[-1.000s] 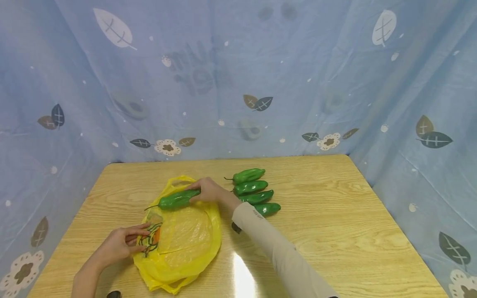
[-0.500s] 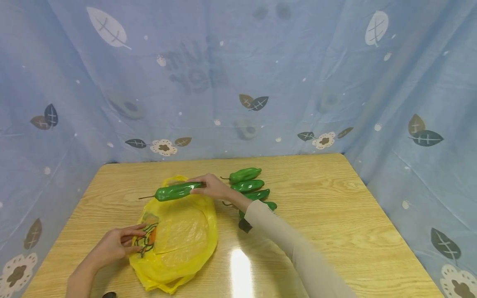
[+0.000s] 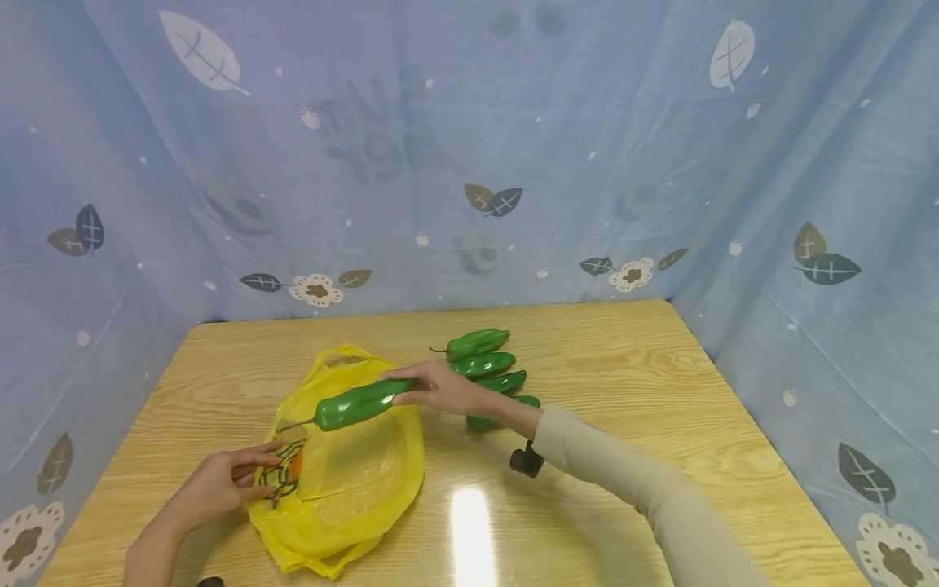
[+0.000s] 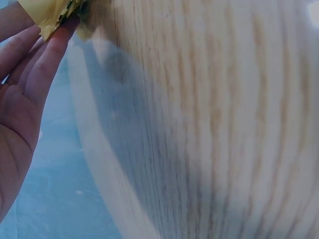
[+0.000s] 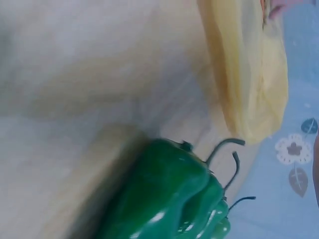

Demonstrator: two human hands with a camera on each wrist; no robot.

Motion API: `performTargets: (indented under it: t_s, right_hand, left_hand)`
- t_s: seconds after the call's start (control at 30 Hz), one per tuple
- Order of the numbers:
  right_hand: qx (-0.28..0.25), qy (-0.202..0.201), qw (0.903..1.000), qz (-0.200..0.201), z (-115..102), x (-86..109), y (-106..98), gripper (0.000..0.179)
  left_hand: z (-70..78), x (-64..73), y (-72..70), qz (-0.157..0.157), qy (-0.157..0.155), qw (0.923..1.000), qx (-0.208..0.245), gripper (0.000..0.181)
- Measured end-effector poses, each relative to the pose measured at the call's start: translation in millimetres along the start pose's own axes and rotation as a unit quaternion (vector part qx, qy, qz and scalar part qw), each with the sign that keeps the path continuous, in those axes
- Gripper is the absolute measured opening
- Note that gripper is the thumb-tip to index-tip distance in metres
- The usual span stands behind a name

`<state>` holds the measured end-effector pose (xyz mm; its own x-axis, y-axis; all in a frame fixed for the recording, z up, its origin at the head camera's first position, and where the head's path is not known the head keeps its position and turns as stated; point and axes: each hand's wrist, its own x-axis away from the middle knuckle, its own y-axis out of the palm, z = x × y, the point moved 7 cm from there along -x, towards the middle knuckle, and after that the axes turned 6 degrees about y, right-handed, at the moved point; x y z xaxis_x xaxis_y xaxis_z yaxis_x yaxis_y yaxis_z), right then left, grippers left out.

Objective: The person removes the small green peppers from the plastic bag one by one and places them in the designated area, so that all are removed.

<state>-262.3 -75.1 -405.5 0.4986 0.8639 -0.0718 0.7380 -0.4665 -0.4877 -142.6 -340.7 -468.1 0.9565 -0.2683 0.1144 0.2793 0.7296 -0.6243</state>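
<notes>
A yellow plastic bag [image 3: 367,481] lies spread on the table at the left, with a printed patch near its left edge. My left hand [image 3: 213,485] pinches that edge between thumb and fingers. In the left wrist view, a fold of the bag [image 4: 47,15] shows at the fingertips. My right hand [image 3: 443,387] grips a long green pepper [image 3: 359,405] by its tip end, over the bag's opening, stem pointing left. Beyond the right forearm several more green peppers [image 3: 477,344] lie in a column, the nearer ones partly covered by the arm. The right wrist view shows these peppers [image 5: 159,194] from their stem ends.
The wooden table [image 3: 623,391] is enclosed by a blue patterned curtain [image 3: 572,122] at the back and sides. A small black object [image 3: 524,461] shows under the right wrist. Glare falls on the table's front middle.
My right hand has raised the pepper from low over the bag, then brought it nearer and rightward. The left hand keeps its hold on the bag's edge. The view has shifted slightly.
</notes>
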Motion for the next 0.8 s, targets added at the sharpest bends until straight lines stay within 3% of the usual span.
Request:
performTargets:
  t_s: [0.5, 0.8]
  right_hand:
    - [-0.041, 0.011, 0.9991, -0.008, -15.9, 71.2, -6.7, 0.042]
    - [-0.038, 0.045, 0.9975, 0.038, -14.5, 114.5, -18.1, 0.044]
  left_hand:
    - [1.0, -0.9, 1.1, -0.010, 0.006, 0.9999, 0.007, 0.044]
    - [0.3, -0.4, 0.3, -0.013, 0.014, 0.9998, -0.007, 0.043]
